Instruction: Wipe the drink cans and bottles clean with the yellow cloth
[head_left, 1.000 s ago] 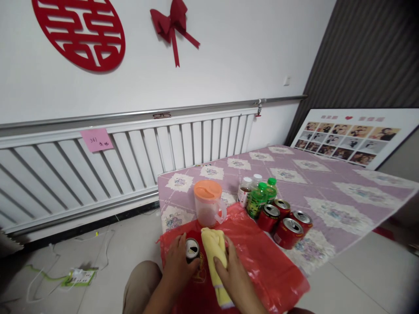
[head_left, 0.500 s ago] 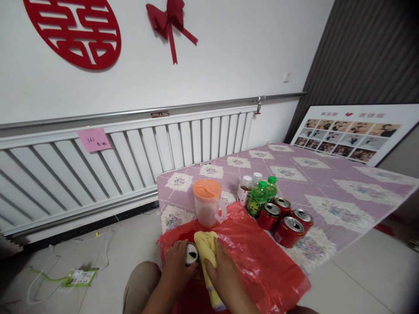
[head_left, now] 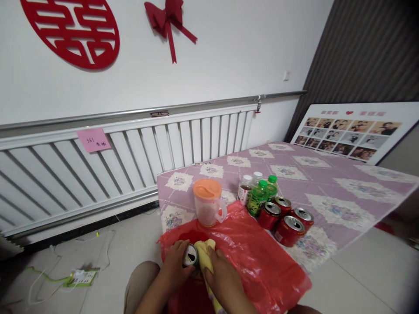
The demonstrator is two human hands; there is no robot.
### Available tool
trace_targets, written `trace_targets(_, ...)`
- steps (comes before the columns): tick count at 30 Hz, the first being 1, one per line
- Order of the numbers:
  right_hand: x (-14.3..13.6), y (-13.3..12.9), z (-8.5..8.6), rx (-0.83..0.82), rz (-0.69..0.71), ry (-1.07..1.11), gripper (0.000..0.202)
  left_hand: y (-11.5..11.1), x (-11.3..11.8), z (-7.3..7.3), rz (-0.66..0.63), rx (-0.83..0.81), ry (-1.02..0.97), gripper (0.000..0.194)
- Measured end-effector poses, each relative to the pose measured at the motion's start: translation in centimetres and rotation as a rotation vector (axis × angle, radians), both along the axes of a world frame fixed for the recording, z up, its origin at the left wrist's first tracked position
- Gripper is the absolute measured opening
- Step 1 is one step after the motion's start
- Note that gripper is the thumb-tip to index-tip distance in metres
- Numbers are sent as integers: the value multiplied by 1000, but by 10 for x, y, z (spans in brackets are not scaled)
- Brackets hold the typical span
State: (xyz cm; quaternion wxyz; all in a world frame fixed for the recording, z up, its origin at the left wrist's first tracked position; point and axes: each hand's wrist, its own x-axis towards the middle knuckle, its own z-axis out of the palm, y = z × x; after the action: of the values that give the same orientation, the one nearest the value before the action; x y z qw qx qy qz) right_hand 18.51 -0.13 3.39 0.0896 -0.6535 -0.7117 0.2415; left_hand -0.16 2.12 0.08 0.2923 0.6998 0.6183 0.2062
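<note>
My left hand (head_left: 177, 267) is wrapped round an opened drink can (head_left: 190, 255), its silver top facing up, over the red plastic sheet (head_left: 255, 257). Beside it, my right hand (head_left: 222, 272) grips a folded yellow cloth (head_left: 204, 257), which lies close against the can's right side. An orange-lidded clear pitcher (head_left: 207, 207) stands just beyond both hands. To the right are several red cans (head_left: 290, 232), green-capped bottles (head_left: 257, 199) and white-capped bottles (head_left: 244, 190) in a group.
A purple flowered tablecloth (head_left: 288, 173) covers the table. Behind it runs a white radiator (head_left: 186, 144) with a pipe above. A photo board (head_left: 347, 131) leans at the back right. On the floor at left lies a power strip (head_left: 81, 278) with cables.
The yellow cloth and my right hand have shifted slightly downward, and the cloth's top is bunched differently. The can in my left hand has tilted a little.
</note>
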Motion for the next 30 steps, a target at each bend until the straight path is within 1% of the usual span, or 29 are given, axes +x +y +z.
trace_targets(4, -1, 4, 2, 46, -26, 26, 65, 4, -8, 1, -79, 0, -67, 80)
trace_targets(6, -2, 6, 3, 44, -34, 46, 69, 5, -9, 0, -110, -3, -85, 81)
trace_targets(9, -4, 8, 3, 28, -45, 56, 71, 5, -9, -4, -110, 17, -113, 81)
trace_targets(12, -5, 7, 0, 33, -26, 22, 66, 5, -11, -6, -107, 29, -134, 80)
trace_targets(16, -5, 6, 1, 36, 37, -2, 58, 5, -16, -1, -173, -6, -139, 75)
trace_targets(21, -5, 10, 14, 43, 54, 6, 63, 8, -21, 5, -226, -44, -136, 75)
trace_targets(24, -6, 10, 19, 65, 62, -11, 61, 9, -21, 5, -237, -37, -147, 74)
trace_targets(30, -8, 2, 15, 52, 102, -89, 50, 9, -23, 8, -261, -54, -145, 77)
